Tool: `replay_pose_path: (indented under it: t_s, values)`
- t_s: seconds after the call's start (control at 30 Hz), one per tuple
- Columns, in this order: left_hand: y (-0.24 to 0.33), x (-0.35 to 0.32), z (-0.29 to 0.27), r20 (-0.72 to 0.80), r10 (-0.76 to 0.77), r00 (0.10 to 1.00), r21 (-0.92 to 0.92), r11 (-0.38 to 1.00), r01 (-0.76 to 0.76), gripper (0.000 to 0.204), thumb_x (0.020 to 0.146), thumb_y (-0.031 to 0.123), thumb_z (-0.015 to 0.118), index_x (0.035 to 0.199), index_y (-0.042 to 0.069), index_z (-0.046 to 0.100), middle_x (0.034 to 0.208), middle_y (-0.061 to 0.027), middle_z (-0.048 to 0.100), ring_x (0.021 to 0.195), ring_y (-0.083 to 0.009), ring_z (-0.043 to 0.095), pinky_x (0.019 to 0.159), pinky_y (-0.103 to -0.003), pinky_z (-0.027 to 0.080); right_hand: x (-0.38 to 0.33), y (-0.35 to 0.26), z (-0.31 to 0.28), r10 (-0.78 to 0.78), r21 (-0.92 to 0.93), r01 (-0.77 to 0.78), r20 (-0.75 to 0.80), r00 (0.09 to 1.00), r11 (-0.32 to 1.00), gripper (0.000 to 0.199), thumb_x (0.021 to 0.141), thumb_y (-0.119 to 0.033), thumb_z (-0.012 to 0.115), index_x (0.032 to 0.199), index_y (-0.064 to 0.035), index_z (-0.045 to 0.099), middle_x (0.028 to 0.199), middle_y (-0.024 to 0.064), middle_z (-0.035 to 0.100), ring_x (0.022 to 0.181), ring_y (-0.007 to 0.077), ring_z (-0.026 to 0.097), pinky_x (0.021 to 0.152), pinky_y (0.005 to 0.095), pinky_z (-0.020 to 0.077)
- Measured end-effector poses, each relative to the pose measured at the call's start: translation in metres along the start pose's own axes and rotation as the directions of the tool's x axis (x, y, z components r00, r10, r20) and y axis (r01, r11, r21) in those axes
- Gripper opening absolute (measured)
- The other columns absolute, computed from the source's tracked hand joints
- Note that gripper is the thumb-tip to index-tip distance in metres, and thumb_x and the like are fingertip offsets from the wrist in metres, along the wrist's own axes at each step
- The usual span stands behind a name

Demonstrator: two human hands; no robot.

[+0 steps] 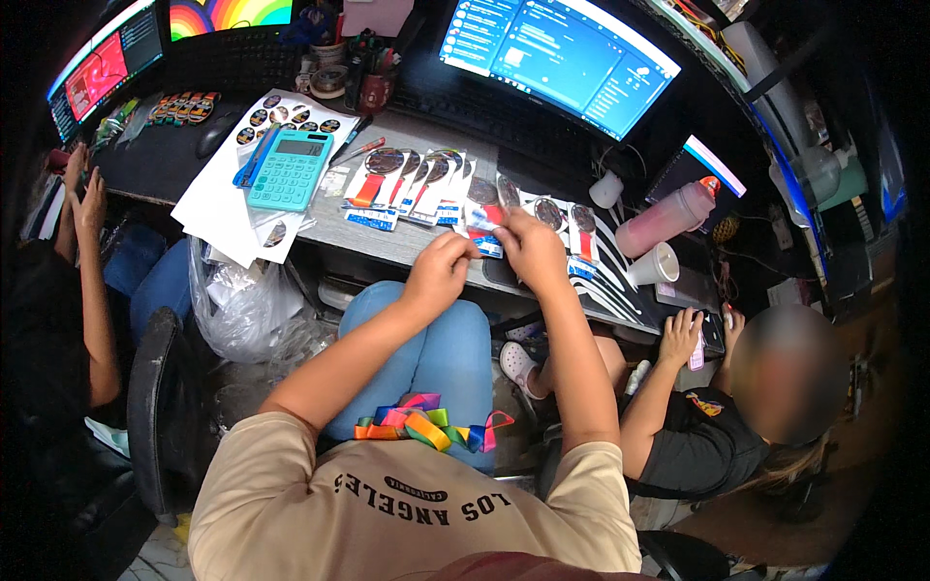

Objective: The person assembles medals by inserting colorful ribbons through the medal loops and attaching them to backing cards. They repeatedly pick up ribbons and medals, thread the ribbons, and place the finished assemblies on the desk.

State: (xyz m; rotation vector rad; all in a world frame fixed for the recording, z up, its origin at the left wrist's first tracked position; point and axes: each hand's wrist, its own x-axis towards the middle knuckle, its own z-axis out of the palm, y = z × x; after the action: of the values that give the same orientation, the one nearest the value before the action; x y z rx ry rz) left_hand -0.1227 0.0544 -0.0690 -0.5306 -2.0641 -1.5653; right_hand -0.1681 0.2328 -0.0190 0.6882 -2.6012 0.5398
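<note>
My right hand [534, 250] pinches a clear packet [482, 205] with a round dark medal and a red ribbon inside, at the desk's front edge. Just left of it, my left hand [441, 273] is closed, fingertips together near the packet's lower edge; what they hold, if anything, is too small to tell. Similar bagged medals [383, 184] overlap in a row left of my hands, with red ribbons and blue-and-white labels. More packets [583, 232] lie to the right. Loose multicoloured ribbons [426, 423] rest on my lap.
Left on the desk, a turquoise calculator [289, 170] lies on sheets of round stickers [254, 114]. A monitor [560, 60] stands behind. A pink bottle [668, 218] and white cup [655, 264] stand right. A plastic bag [237, 305] hangs below. People sit on both sides.
</note>
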Motion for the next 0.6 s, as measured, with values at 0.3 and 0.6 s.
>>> replay_pose_path:
  t_s: [0.3,0.6]
  values:
    - [0.001,-0.003,0.007,0.025,-0.036,0.999,-0.073,0.997,0.038,0.014,0.076,-0.009,0.057,0.086,0.0,0.061,0.084,-0.0144,0.06,0.08,-0.032,0.062,0.071,-0.039,0.05,-0.009,-0.007,-0.005,-0.047,-0.166,0.078,0.182,0.982,0.983,0.059,0.072,-0.037,0.077,0.123,-0.011,0.061,0.134,0.0136,0.056,0.096,0.0364,0.065,0.083,0.0422,0.0527]
    - [0.003,-0.004,0.005,-0.014,-0.047,0.999,-0.102,0.994,0.045,0.013,0.074,-0.005,0.062,0.086,0.0,0.061,0.079,-0.0118,0.059,0.073,-0.0242,0.061,0.067,-0.033,0.05,-0.005,0.003,0.004,-0.013,-0.039,0.016,0.075,0.997,0.999,0.043,0.076,-0.035,0.075,0.109,-0.0101,0.066,0.116,0.0129,0.064,0.094,0.0365,0.064,0.08,0.0436,0.0517]
